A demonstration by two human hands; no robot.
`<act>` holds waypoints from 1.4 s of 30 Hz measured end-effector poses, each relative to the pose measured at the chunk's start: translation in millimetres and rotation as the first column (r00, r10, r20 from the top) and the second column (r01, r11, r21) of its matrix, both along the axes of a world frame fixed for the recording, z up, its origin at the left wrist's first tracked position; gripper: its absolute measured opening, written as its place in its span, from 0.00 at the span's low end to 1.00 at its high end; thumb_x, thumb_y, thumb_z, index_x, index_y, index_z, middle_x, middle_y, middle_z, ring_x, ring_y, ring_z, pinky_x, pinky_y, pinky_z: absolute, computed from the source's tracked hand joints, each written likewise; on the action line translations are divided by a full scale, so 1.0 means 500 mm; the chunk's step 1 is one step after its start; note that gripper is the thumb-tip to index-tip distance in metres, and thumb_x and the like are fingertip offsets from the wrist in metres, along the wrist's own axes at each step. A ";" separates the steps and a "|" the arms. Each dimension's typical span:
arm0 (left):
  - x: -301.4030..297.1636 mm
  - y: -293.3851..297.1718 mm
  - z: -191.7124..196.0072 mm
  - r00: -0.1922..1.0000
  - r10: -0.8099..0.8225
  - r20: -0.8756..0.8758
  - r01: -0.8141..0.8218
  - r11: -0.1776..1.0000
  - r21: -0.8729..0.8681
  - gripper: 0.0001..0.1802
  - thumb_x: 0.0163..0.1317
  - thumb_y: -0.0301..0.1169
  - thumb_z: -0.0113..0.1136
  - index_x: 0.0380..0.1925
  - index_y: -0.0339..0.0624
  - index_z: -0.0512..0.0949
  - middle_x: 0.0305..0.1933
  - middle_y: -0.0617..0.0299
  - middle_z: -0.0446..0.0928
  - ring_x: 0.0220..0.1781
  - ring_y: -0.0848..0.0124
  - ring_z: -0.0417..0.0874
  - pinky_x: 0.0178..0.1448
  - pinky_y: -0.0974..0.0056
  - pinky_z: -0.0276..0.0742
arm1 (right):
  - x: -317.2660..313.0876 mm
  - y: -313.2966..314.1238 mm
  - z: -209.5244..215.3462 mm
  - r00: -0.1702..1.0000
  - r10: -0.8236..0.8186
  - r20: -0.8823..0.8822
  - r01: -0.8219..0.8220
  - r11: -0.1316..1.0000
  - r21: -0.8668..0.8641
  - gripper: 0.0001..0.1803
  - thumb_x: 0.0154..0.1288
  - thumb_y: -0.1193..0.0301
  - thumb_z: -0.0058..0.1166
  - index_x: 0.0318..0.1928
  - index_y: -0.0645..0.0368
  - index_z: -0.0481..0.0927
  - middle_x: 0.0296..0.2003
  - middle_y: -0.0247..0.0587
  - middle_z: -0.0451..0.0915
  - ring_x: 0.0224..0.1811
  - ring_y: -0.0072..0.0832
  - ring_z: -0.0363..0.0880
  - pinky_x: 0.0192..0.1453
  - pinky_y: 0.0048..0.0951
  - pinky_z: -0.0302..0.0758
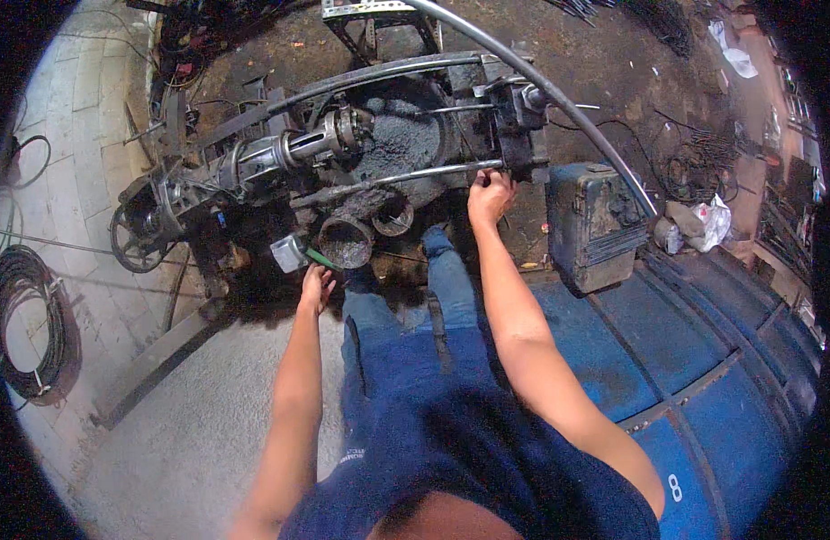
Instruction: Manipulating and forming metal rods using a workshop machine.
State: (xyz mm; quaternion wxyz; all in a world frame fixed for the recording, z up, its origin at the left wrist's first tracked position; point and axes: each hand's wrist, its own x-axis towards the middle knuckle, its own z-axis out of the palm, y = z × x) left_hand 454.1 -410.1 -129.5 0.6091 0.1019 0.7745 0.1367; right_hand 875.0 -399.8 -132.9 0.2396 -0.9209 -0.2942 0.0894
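Blue sheet: scuffed and ribbed, the blue sheet (730, 459) is spreading along the person's right, dark seams crossing it.
Pale floor: the speckled grey floor (190, 396) is leaving open room beside the left forearm, with a straight beam (154, 364) edging it.
Left hand: the left hand (318, 286) is reaching to a slim green handle (321, 259), a pale boxy piece (289, 254) sitting at its far end; I cannot tell whether the fingers are clamping.
Round tubes: two short, crusted tubes (354, 225) are standing just beyond that handle.
Dark box: a worn, blocky box (590, 234) is narrowing the space right of the right hand.
Right hand: the right hand (492, 196) is bending its fingers at a smooth metal bar (442, 171); I cannot tell if they are closing around it.
Machine: the grimy machine (253, 166) is lying crosswise, lumpy grey material (401, 139) filling its middle.
Overhead tube: a curved, shiny tube (534, 74) is arching across the right side.
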 end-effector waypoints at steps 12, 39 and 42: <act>-0.011 -0.002 -0.019 0.981 0.085 0.172 -0.085 0.996 -0.009 0.24 0.72 0.45 0.43 0.63 0.48 0.66 0.60 0.64 0.69 0.63 0.65 0.67 0.61 0.54 0.67 | -0.011 0.000 -0.010 0.998 -0.041 0.050 0.028 0.970 0.242 0.06 0.57 0.75 0.56 0.31 0.67 0.80 0.35 0.61 0.79 0.45 0.58 0.75 0.52 0.48 0.72; 0.090 0.101 0.281 0.551 -0.578 -0.602 0.817 0.521 0.247 0.24 0.69 0.40 0.39 0.29 0.32 0.79 0.23 0.53 0.75 0.24 0.69 0.74 0.30 0.61 0.67 | 0.340 0.165 0.191 0.795 0.346 -0.498 0.150 0.683 0.715 0.14 0.65 0.71 0.55 0.47 0.65 0.81 0.42 0.39 0.82 0.40 0.24 0.79 0.47 0.24 0.74; 0.165 0.234 0.324 0.635 -0.409 -0.656 0.765 0.449 0.462 0.17 0.71 0.34 0.45 0.34 0.31 0.78 0.31 0.50 0.79 0.32 0.68 0.78 0.40 0.62 0.72 | 0.371 0.242 0.163 0.684 0.489 -0.542 -0.117 0.806 0.580 0.14 0.65 0.68 0.55 0.46 0.65 0.82 0.41 0.40 0.83 0.42 0.28 0.80 0.50 0.29 0.75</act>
